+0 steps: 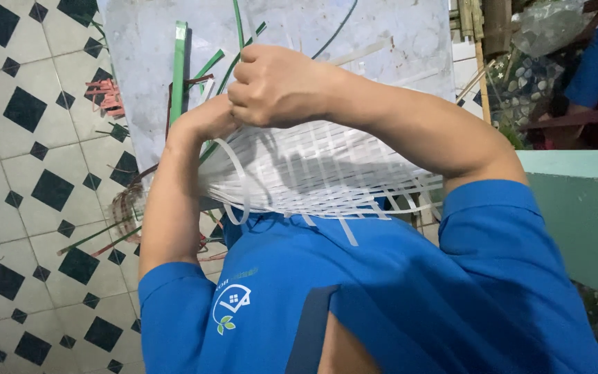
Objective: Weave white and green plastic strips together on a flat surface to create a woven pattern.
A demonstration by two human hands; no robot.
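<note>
1. Blue shirt (pixel 396 298) fills the nearest part of the view, its short sleeves leading out to two bare arms.
2. Right hand (pixel 278 84) is curled into a closed fist, gripping the gathered ends of a woven panel of white strips (pixel 320 173).
3. Left hand (pixel 205 119) sits just beside and below the right one, pressed against the same gathered edge; its fingers are hidden, so I cannot tell how far they close.
4. From both hands the white strips fan out toward the person's chest, loose ends curling below the left hand.
5. Beyond the hands lie green strips (pixel 178 69) on a pale sheet (pixel 396 34).
6. Left of the left hand, black-and-white floor tiles (pixel 29 180) spread out.
</note>
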